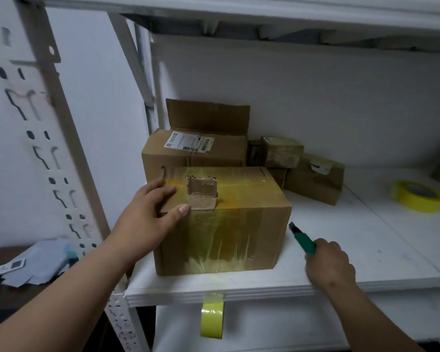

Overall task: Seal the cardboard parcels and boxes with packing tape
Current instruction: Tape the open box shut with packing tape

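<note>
The left hand's fingers [167, 193] lie straight and slightly spread on the top left corner of the taped box [224, 219], with the thumb [181, 210] pressed flat along its front top edge; nothing is pinched. The left hand [148, 214] reaches in from seven o'clock. The right hand [328, 262], at four o'clock of the box and clear of it, has its fingers curled round a green utility knife [304, 240], whose dark tip points up toward the box's right front edge without touching it.

The box sits near the front edge of a white shelf [341, 240], a band of yellowish tape running over its top and down its front. A strip of yellow tape [212, 318] hangs from the shelf edge at six o'clock of the box. Behind it, at twelve o'clock, stands an open box with a label [193, 148]. Smaller parcels [313, 176] lie at two o'clock, and a yellow tape roll [418, 196] rests well apart at three o'clock.
</note>
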{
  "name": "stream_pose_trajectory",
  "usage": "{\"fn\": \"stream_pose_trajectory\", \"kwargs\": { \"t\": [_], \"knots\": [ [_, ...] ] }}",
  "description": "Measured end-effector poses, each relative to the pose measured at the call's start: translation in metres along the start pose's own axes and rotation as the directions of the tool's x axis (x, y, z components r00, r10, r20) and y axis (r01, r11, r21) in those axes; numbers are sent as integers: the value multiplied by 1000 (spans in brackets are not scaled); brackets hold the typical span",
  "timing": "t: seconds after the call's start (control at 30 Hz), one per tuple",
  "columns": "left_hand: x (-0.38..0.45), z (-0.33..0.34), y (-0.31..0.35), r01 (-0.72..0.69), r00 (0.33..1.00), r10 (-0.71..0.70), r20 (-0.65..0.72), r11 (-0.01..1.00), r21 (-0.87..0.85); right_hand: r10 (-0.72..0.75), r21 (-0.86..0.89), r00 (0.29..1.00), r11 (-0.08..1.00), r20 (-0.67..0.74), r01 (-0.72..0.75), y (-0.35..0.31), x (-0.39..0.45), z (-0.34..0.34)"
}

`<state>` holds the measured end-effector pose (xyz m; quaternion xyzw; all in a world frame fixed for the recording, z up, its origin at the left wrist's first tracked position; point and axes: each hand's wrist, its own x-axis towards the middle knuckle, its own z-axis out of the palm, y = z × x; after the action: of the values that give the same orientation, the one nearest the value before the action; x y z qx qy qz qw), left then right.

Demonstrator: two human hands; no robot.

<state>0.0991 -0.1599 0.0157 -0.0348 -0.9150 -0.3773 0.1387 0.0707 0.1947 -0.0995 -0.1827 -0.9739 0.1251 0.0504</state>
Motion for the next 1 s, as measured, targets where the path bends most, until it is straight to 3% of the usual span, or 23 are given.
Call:
{"fn": "stream_pose_trajectory", "kwargs": {
  "t": [0.2, 0.3, 0.37, 0.43, 0.5, 0.57, 0.63, 0.7, 0.77, 1.0],
  "knots": [
    [7, 9, 1, -11, 1000, 11, -13, 999, 51, -38, -8, 993, 999, 110, 39, 6, 15, -3],
    [2, 13, 10, -104, 971, 127, -200, 987, 119, -43, 47, 998, 998, 50, 41, -3, 17, -15],
    [0, 17, 15, -281, 903, 330, -274, 938, 203, -45, 218, 997, 974, -58, 56, -15, 18, -28],
    [1, 20, 12, -403, 861, 472, -191, 861, 310, -48, 455, 965, 875, -257, 165, -34, 12, -47],
    [5, 20, 8, -398, 889, 454, -58, 829, 393, -68, 543, 865, 754, -497, 370, -59, 1, -69],
    [8, 20, 8, -354, 925, 379, 36, 822, 446, -230, 455, 773, 695, -592, 556, -86, -15, -88],
    [10, 20, 10, -323, 942, 323, 91, 803, 500, -524, 268, 709, 681, -472, 681, -109, -28, -96],
    [13, 18, 12, -297, 953, 279, 115, 802, 518, -705, 21, 655, 676, -272, 736, -121, -32, -94],
    [13, 15, 15, -287, 958, 251, 142, 797, 531, -739, -105, 645, 669, -194, 736, -122, -27, -93],
    [16, 15, 26, -346, 938, 245, 244, 677, 650, -730, -130, 670, 683, -134, 719, -122, -17, -96]
  ]
}}
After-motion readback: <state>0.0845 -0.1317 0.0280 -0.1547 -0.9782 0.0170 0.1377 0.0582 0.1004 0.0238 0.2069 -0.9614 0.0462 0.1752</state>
